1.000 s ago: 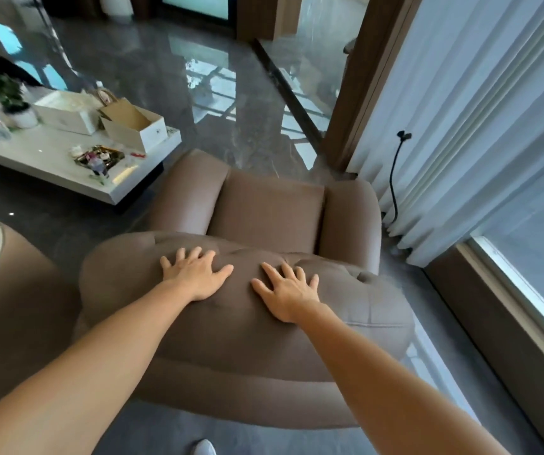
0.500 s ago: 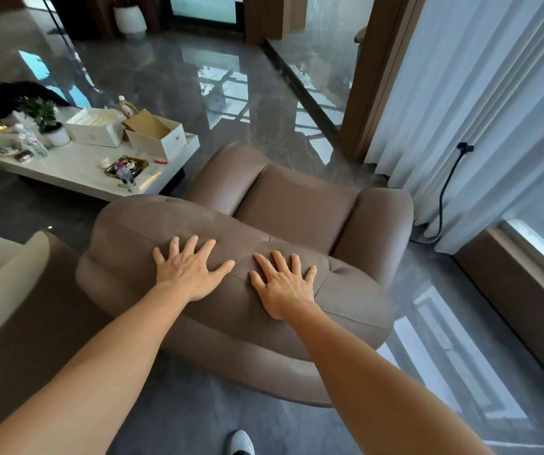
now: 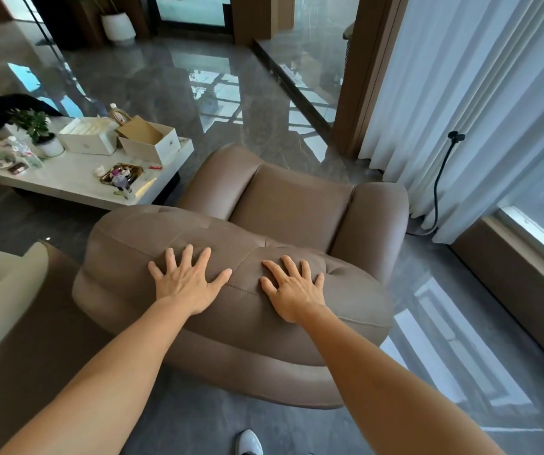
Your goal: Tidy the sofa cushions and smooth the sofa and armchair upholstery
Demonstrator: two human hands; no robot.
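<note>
A brown leather armchair (image 3: 290,205) stands in front of me, seen from behind its padded backrest (image 3: 139,238). My left hand (image 3: 186,280) lies flat on the top of the backrest, fingers spread, left of the centre seam. My right hand (image 3: 292,289) lies flat just right of that seam, fingers apart. Neither hand holds anything. A second brown and cream sofa piece (image 3: 4,290) shows at the left edge.
A white low table (image 3: 67,182) with boxes, a potted plant and small items stands left of the armchair. White curtains (image 3: 461,93) and a black cable (image 3: 441,178) are on the right. A glossy grey floor (image 3: 198,87) surrounds the chair. My white shoe (image 3: 249,443) shows below.
The armchair has turned so its seat points further right and away. Both hands stay flat on the backrest, fingers now spread wider. The view has pulled back, showing more floor.
</note>
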